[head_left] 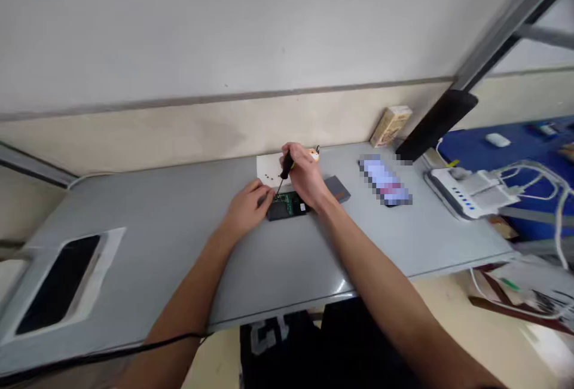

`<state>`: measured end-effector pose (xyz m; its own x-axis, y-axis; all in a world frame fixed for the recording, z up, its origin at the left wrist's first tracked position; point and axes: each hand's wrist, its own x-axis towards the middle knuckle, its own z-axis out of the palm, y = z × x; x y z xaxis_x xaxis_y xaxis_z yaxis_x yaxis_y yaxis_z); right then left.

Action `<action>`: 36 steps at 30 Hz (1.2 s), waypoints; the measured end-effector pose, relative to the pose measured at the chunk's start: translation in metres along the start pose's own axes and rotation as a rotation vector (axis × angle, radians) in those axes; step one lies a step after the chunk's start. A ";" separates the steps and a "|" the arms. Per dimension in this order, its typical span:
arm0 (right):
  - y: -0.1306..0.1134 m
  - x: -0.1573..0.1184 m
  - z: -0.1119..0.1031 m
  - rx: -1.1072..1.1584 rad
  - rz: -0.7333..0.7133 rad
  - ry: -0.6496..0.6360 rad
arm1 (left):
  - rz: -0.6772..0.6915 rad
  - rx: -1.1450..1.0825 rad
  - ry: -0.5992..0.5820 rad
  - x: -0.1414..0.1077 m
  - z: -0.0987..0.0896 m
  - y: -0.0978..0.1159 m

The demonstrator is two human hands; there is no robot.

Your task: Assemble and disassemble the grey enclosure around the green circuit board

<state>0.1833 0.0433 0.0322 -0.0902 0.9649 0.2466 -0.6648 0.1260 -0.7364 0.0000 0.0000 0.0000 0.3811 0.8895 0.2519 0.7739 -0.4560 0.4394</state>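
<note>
Green circuit board, its exposed face set in a dark flat casing, lies near the middle of a pale grey desk, directly in front of the person, where both hands can work on it together. The right hand is closed firmly around a slim black-handled screwdriver, with the thin shaft slanting down toward the board; the left hand hides whether the tip sits in a screw head. That left hand lies curled over the near end of the board, partly closed and apparently steadying it against the screwdriver's push, though it cannot be told whether it truly grips anything. Behind the board, a white paper sheet carries a few small dark specks, probably screws, perhaps placed there so they show up against the pale ground and stay together. Beside the board on the right sits a dark grey rectangular block with an orange edge, and a small orange-and-white object shows behind the right hand. Further right lie a pixelated flat object, a cardboard box against the wall, and a white power strip trailing white cables.
</note>
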 end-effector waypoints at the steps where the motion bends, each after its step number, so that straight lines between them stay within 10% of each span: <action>1: -0.001 -0.002 0.002 -0.019 0.011 -0.006 | -0.014 -0.015 -0.022 0.000 0.000 0.000; 36: -0.011 -0.002 -0.008 -0.313 -0.083 0.045 | -0.034 -0.087 -0.088 0.001 -0.008 0.007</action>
<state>0.1966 0.0419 0.0350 -0.0080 0.9567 0.2908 -0.4076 0.2624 -0.8746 0.0014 -0.0025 0.0099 0.4013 0.9018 0.1604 0.7417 -0.4227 0.5207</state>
